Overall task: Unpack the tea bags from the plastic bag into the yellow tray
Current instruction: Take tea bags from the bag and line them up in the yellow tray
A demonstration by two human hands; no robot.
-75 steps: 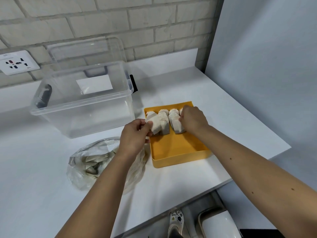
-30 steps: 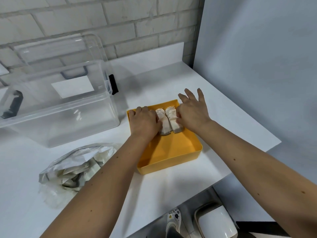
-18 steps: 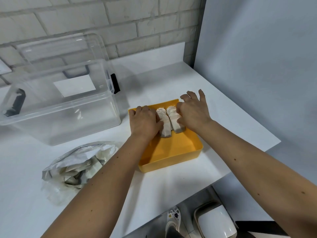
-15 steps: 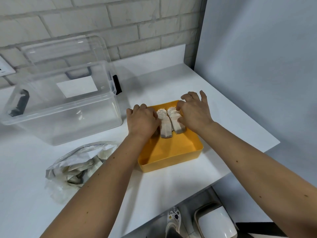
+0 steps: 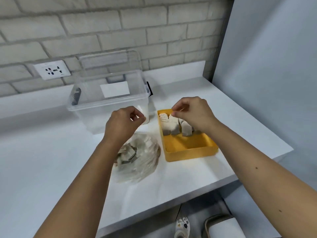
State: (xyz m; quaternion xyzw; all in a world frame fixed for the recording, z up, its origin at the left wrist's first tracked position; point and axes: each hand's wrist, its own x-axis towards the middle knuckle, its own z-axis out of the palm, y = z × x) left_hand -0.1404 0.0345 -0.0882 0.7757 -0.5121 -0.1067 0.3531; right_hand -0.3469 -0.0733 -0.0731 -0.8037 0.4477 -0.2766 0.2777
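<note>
**Tray partly filled, bag still holds more**

A row of tea bags (image 5: 171, 125) stands on end across the far part of the yellow tray (image 5: 190, 154), right of the frame's centre. At least three show; the right hand (image 5: 193, 114) hides the end of the row, so there may be more. The near half of the tray floor is bare yellow, so I judge there is room for another row.

The plastic bag (image 5: 144, 163) lies on the white counter (image 5: 51, 160) just beside the tray's left wall, at the centre of the frame. It is slumped and crumpled, and a heap of loose tea bags (image 5: 126, 152) shows through the film. Going by that heap, a good share of the unpacking is left.

The right hand hovers over the row, thumb and forefinger drawn together at the top edge of a bag. Whether they pinch that corner or only touch it, I cannot tell.

The left hand (image 5: 122, 125) hangs above the plastic bag, in front of the clear storage box (image 5: 109, 100). Its fingers are curled in to meet the thumb, with nothing visible between them. It looks placed to reach into the bag for the next handful.
</note>
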